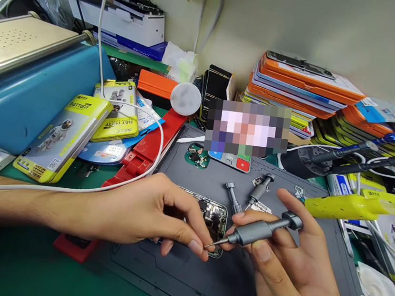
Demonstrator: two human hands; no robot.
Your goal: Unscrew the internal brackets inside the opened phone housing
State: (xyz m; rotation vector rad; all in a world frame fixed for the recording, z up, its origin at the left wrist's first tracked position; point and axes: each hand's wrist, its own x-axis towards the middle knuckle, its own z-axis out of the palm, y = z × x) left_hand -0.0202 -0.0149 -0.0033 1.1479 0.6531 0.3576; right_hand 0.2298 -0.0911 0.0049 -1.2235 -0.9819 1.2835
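Observation:
My right hand (301, 266) grips a grey precision screwdriver (254, 232), its shaft slanting down to the left. The screwdriver's tip meets the fingertips of my left hand (154, 210), which are pinched together. Whatever lies in that pinch, if anything, is too small to make out. Just behind and below the fingers is an opened phone (220, 215) with its inner parts bare; my left hand covers much of it. Two more screwdrivers, a short one (233, 198) and a longer one (260, 190), rest on the grey work mat (182, 276) beyond the phone.
A red clamp-like holder (140, 158) lies left of the mat, near yellow battery boxes (63, 139) and a blue machine (41, 100). A white cable (162, 139) crosses over my left forearm. At right are a yellow tube (341, 206) and a black tool holder (300, 160).

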